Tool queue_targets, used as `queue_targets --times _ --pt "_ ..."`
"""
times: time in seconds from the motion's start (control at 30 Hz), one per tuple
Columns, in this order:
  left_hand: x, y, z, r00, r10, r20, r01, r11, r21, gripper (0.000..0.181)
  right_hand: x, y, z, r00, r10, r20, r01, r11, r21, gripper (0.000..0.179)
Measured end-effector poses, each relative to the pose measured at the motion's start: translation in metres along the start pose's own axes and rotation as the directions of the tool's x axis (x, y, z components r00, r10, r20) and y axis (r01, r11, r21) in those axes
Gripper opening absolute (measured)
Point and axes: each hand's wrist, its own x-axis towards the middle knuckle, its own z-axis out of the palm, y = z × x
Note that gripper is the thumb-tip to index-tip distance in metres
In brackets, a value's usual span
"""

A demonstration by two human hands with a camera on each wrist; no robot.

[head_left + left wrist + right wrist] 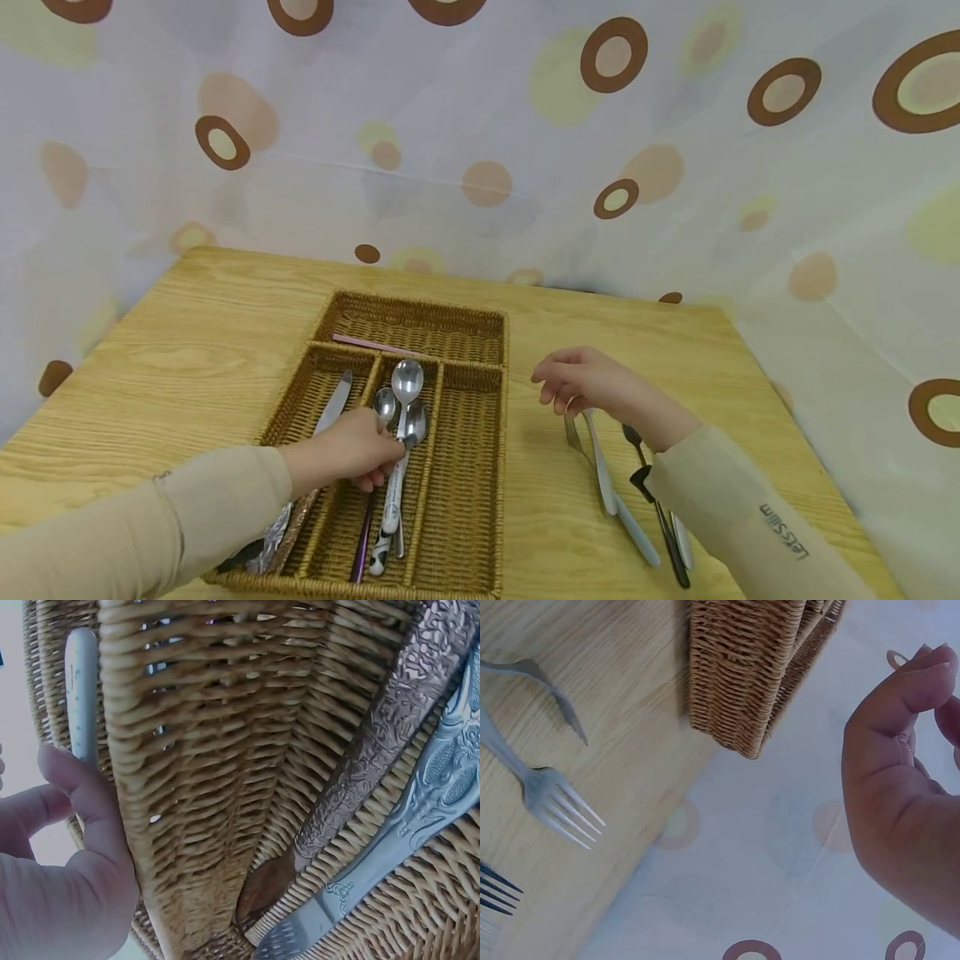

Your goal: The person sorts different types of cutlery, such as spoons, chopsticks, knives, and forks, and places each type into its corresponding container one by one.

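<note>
My left hand (348, 448) reaches over the wicker cutlery tray (504, 467) and pinches a spoon (407, 382) with a white, black-patterned handle. That spoon lies above two other metal spoons in the middle long compartment. In the left wrist view, finger and thumb meet at a pale handle (82, 697) beside the wicker divider. Right of the tray, my right hand (588, 382) hovers over the table with loosely bent fingers and holds nothing. Below it lie a fork (573, 435) and other cutlery; a silver fork (551, 799) shows clearly in the right wrist view.
Knives with ornate handles, one silver (442, 772) and one coppery (360, 757), lie in the tray's left compartment. A pink stick-like utensil (375, 343) lies in the back compartment. Dark cutlery (667, 533) rests under my right forearm. A patterned sheet (480, 125) hangs behind the table.
</note>
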Motion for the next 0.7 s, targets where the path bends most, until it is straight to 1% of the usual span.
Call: queue_targets --times 0.1,0.2,0.37,0.57,0.7 --pt "-0.001 0.001 0.002 1.0 -0.004 0.009 0.004 1.0 0.006 0.031 -0.003 0.002 0.0 1.0 -0.002 0.003 0.002 1.0 0.008 0.032" --pt "-0.002 0.002 0.005 1.0 -0.01 0.019 0.01 1.0 0.009 0.029 -0.004 0.001 0.001 1.0 -0.002 0.007 0.002 1.0 0.012 0.032" --pt "-0.002 0.001 0.012 0.999 -0.034 0.013 0.034 0.998 0.044 0.026 -0.003 0.0 0.004 1.0 -0.004 0.014 0.004 1.0 0.003 0.032" --pt "-0.005 0.004 0.014 0.997 -0.04 0.062 0.037 0.998 0.057 0.028 -0.004 0.0 0.005 1.0 -0.006 0.018 0.006 1.0 -0.001 0.033" --pt "-0.005 0.005 0.016 0.997 -0.043 0.061 0.039 0.997 0.064 0.029 -0.003 0.003 0.003 1.0 -0.003 0.005 0.003 1.0 -0.011 0.033"
